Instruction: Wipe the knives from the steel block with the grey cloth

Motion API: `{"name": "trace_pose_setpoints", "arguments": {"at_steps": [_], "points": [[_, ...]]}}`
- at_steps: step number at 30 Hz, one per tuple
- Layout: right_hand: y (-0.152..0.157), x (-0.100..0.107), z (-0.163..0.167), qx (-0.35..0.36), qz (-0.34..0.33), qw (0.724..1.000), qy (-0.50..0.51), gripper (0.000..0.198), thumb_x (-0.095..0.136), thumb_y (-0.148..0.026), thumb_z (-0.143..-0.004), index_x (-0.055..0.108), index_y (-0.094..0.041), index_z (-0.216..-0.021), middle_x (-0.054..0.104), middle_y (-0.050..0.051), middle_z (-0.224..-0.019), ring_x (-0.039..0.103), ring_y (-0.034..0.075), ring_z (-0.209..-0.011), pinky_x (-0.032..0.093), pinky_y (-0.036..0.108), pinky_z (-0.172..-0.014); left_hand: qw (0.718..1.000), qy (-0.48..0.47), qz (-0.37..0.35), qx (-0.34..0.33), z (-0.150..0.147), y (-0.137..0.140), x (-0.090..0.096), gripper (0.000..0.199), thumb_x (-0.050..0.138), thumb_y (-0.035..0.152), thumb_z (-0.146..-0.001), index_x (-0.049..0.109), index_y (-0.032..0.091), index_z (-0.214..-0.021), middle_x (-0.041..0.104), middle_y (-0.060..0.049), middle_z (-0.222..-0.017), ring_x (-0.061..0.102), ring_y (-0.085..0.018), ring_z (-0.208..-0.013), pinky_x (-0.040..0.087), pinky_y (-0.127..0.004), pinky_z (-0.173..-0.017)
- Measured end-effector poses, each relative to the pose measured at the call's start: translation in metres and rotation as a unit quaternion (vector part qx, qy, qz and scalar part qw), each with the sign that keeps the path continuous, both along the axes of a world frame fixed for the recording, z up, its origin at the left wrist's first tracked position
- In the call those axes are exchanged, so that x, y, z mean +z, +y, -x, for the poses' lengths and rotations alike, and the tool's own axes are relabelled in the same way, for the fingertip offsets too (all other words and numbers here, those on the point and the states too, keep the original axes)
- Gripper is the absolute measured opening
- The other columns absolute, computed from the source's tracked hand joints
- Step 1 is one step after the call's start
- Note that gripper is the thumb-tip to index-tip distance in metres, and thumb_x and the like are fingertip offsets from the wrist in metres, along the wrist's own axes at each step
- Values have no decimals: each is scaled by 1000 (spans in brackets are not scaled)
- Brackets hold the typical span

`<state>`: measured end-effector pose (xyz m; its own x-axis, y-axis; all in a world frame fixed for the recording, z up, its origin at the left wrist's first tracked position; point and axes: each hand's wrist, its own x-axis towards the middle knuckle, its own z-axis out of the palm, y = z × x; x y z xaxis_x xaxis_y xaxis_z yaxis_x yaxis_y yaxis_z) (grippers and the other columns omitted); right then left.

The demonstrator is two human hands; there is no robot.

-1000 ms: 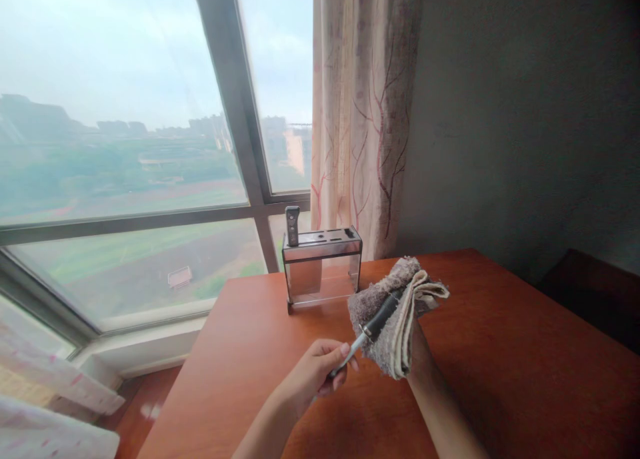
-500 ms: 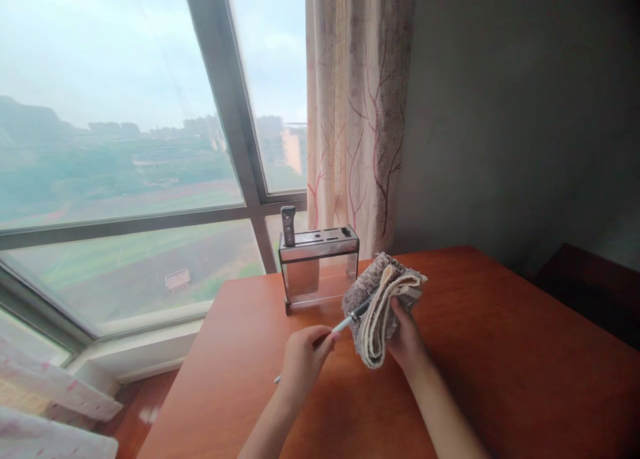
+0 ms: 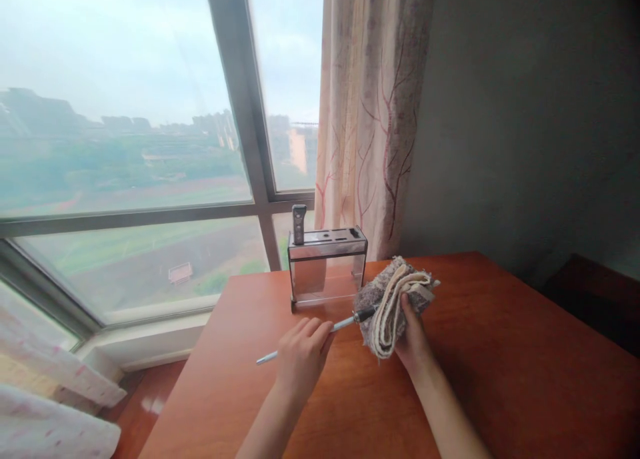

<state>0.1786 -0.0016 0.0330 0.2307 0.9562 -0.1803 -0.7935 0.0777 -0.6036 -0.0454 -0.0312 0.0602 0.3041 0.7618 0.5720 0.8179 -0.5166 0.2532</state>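
My left hand [image 3: 304, 352] is closed round the pale metal rod of a sharpening steel [image 3: 344, 324], whose bare end sticks out to the left. Its black handle [image 3: 367, 312] runs into a folded grey fluffy towel [image 3: 390, 316] with cream edges. My right hand [image 3: 414, 339] grips that towel from the right, its thumb on the folds; the other fingers are hidden behind. A small pale end of the handle [image 3: 437, 284] pokes out at the towel's far side. Behind the towel stands a clear-sided knife block [image 3: 327, 251] with one dark-handled knife [image 3: 299, 224] upright in its left slot.
The reddish-brown wooden table [image 3: 500, 352] lies under both hands. Beyond its far edge are a large window [image 3: 125, 146] and a patterned curtain [image 3: 370, 112]. A dark wall [image 3: 520, 112] rises on the right; another curtain [image 3: 55, 419] hangs low at the left.
The view has shifted slightly, moving the scene right. More of the rod shows left of my left hand. The handle's end now shows beyond the towel, which has turned a little.
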Motion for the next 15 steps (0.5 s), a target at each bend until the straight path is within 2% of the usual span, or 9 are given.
{"name": "trace_pose_setpoints", "arguments": {"at_steps": [6, 10, 12, 13, 15], "points": [[-1, 0, 0, -70, -17, 995, -64, 51, 80, -40, -65, 63, -26, -111, 73, -3, -93, 68, 17, -80, 54, 29, -71, 987, -23, 153, -41, 0, 1, 4, 24, 45, 32, -91, 64, 21, -82, 65, -3, -73, 56, -14, -62, 34, -23, -56], [1, -5, -7, -63, -17, 996, -56, 46, 76, -47, -68, 64, -29, -108, 73, -5, -90, 67, 16, -75, 54, 29, -70, 956, -95, 264, -90, -7, 0, 4, 35, 40, 38, -92, 64, 18, -75, 63, -3, -64, 54, -14, -58, 32, -23, -55], [1, -7, -9, -46, -21, 998, -48, 45, 75, -52, -67, 65, -30, -105, 73, -5, -90, 67, 17, -77, 54, 30, -72, 915, -167, 348, -114, -13, -2, 1, 41, 41, 45, -91, 64, 16, -73, 60, -2, -57, 50, -13, -53, 31, -23, -53], [1, -7, -9, -30, -24, 998, -44, 47, 73, -56, -66, 66, -30, -103, 73, -4, -91, 67, 18, -79, 54, 32, -74, 884, -211, 399, -122, -16, -3, -1, 43, 43, 49, -89, 65, 15, -73, 57, -1, -53, 47, -12, -49, 30, -23, -51], [0, -6, -9, -3, -29, 998, -51, 52, 67, -67, -66, 68, -28, -100, 73, -1, -90, 67, 22, -83, 53, 37, -76, 802, -291, 503, -143, -22, -5, -5, 48, 46, 57, -84, 66, 14, -73, 51, 2, -46, 37, -9, -41, 24, -23, -45]]}}
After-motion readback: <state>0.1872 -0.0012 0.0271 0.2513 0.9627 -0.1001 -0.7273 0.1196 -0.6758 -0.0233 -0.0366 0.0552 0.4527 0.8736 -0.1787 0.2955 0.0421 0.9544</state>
